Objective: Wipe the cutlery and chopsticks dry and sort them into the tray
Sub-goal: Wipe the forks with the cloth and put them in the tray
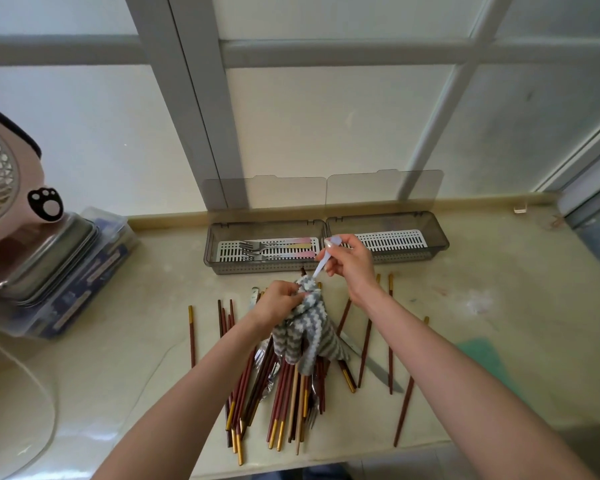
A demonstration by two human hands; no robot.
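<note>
Currently our right hand pinches the lilac-handled utensil near the fork tray; left hand clamps striped cloth round it. Probably light, stiff, slippery: grip handle.

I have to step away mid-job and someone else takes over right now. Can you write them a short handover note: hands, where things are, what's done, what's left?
Left hand grips the striped cloth. Right hand pinches a pale-handled utensil, its lower end inside the cloth.
Done: a few forks lie in the left tray. The right tray shows only its white grate, as far as is visible.
Left: dry and tray this utensil, then the chopsticks, a knife and other cutlery heaped on the counter.
</note>
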